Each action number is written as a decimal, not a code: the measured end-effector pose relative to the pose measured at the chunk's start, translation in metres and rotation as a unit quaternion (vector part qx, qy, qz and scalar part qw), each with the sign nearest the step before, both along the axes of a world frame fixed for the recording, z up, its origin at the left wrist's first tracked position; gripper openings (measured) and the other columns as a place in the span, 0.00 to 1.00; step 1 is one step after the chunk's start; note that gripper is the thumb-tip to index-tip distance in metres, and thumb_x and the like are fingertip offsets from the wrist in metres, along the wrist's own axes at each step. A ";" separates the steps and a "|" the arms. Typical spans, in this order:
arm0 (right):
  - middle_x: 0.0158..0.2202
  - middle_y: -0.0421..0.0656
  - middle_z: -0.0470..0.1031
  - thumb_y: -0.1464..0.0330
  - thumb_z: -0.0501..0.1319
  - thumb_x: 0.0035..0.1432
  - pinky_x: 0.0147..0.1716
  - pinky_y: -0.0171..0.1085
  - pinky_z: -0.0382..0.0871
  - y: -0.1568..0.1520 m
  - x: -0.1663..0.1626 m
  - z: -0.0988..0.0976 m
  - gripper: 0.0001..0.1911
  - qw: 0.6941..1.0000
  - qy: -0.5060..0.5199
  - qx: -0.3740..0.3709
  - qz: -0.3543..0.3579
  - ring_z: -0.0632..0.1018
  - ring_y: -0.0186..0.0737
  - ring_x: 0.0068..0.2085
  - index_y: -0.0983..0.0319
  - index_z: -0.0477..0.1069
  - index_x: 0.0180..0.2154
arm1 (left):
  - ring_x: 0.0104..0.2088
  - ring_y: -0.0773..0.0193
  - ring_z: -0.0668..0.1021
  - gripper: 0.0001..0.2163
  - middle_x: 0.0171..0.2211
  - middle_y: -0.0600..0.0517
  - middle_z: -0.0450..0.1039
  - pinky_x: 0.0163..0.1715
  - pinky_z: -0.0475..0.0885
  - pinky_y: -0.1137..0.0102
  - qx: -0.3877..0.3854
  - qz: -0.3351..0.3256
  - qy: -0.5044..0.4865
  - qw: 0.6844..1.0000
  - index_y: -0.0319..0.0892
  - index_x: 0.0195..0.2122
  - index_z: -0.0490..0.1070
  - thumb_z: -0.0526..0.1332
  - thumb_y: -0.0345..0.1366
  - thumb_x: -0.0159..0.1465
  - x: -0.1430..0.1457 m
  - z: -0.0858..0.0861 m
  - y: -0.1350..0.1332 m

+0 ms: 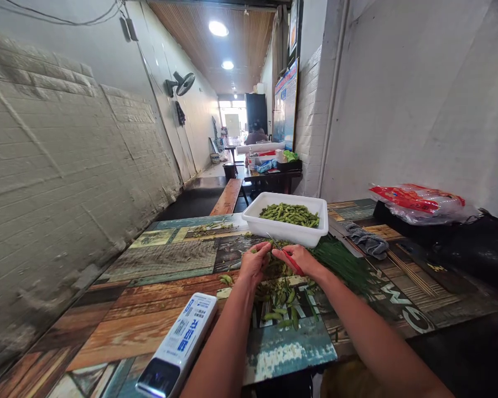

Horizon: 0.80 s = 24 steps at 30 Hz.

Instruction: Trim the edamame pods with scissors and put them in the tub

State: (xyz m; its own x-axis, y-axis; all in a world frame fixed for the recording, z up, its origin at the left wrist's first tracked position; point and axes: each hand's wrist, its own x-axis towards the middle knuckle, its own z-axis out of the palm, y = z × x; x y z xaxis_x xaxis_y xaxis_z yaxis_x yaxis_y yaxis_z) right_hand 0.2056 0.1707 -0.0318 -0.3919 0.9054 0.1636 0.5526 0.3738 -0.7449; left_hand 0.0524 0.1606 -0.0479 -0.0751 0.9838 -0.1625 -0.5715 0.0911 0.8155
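Observation:
My left hand (254,262) is closed in a pinch on a green soybean pod (271,243), mostly covered by the fingers. Red-handled scissors (294,265) are gripped in my right hand (304,258), with their metal blades pointing at the pod. Just beyond both hands stands a white plastic tub (284,229) holding a heap of green pods (291,214). Under and in front of my hands, several loose pods (290,312) and small trimmings lie scattered on the wood-patterned table (182,282).
A white box-shaped device (186,337) lies near my left forearm. To the right are long green stalks (342,262), a grey cloth (366,240), thin sticks (410,273) and a red-and-clear plastic bag (423,202). A bench (228,196) and a person (256,134) are farther back.

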 end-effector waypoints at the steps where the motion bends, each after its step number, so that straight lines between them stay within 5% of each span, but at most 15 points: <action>1: 0.17 0.34 0.51 0.44 0.53 0.53 0.20 0.31 0.47 -0.001 0.000 0.000 0.30 1.000 -0.002 0.008 -0.003 0.56 0.29 0.21 0.61 0.57 0.16 | 0.13 0.78 0.57 0.27 0.16 0.60 0.62 0.13 0.43 0.77 0.000 -0.002 0.012 1.000 0.34 0.33 0.70 0.77 0.40 0.34 0.000 0.000 0.000; 7: 0.16 0.35 0.51 0.42 0.52 0.52 0.21 0.32 0.46 0.001 -0.004 -0.005 0.31 0.999 -0.028 0.016 -0.018 0.56 0.30 0.22 0.61 0.57 0.15 | 0.12 0.77 0.55 0.27 0.12 0.63 0.54 0.15 0.42 0.76 -0.006 -0.038 0.067 0.997 0.33 0.35 0.71 0.76 0.43 0.37 -0.004 0.000 -0.003; 11: 0.15 0.35 0.51 0.43 0.52 0.53 0.21 0.32 0.47 0.005 -0.003 -0.008 0.32 0.997 -0.046 0.030 -0.051 0.56 0.30 0.21 0.61 0.57 0.14 | 0.13 0.79 0.55 0.21 0.18 0.58 0.65 0.14 0.43 0.77 0.002 -0.028 0.045 0.999 0.34 0.32 0.69 0.74 0.37 0.40 -0.011 0.007 -0.004; 14: 0.14 0.35 0.56 0.44 0.57 0.50 0.21 0.31 0.47 0.003 -0.005 -0.009 0.29 0.996 -0.074 0.032 -0.043 0.59 0.30 0.20 0.62 0.63 0.15 | 0.14 0.79 0.56 0.15 0.24 0.55 0.69 0.14 0.45 0.78 0.007 0.130 -0.002 0.992 0.36 0.32 0.65 0.69 0.33 0.46 -0.020 0.018 -0.004; 18: 0.19 0.38 0.70 0.48 0.66 0.44 0.22 0.31 0.50 -0.023 -0.024 -0.012 0.23 0.984 -0.169 0.036 0.038 0.67 0.33 0.23 0.61 0.71 0.20 | 0.16 0.78 0.59 0.12 0.23 0.59 0.64 0.16 0.51 0.79 0.052 0.357 -0.025 0.932 0.40 0.38 0.64 0.62 0.33 0.53 -0.034 0.033 -0.007; 21: 0.26 0.43 0.77 0.53 0.67 0.45 0.25 0.32 0.57 -0.046 -0.045 -0.015 0.17 0.961 -0.258 0.061 0.079 0.75 0.41 0.29 0.60 0.75 0.26 | 0.17 0.77 0.61 0.12 0.25 0.60 0.62 0.17 0.53 0.79 0.084 0.427 -0.011 0.900 0.43 0.40 0.62 0.60 0.35 0.54 -0.041 0.041 -0.010; 24: 0.31 0.49 0.79 0.65 0.63 0.50 0.30 0.35 0.63 -0.045 -0.052 -0.017 0.07 0.960 -0.273 0.057 0.041 0.78 0.47 0.35 0.62 0.76 0.29 | 0.17 0.76 0.63 0.12 0.26 0.58 0.65 0.17 0.54 0.80 0.074 0.426 -0.008 0.902 0.42 0.39 0.61 0.59 0.33 0.53 -0.042 0.043 -0.010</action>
State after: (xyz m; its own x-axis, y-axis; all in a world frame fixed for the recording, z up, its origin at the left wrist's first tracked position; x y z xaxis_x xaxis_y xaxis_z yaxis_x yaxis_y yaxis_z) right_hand 0.1535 0.1254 -0.0491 -0.5165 0.8562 0.0098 0.8139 0.4944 -0.3053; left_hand 0.0101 0.1505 -0.0052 -0.8128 0.5810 -0.0428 -0.3949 -0.4955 0.7736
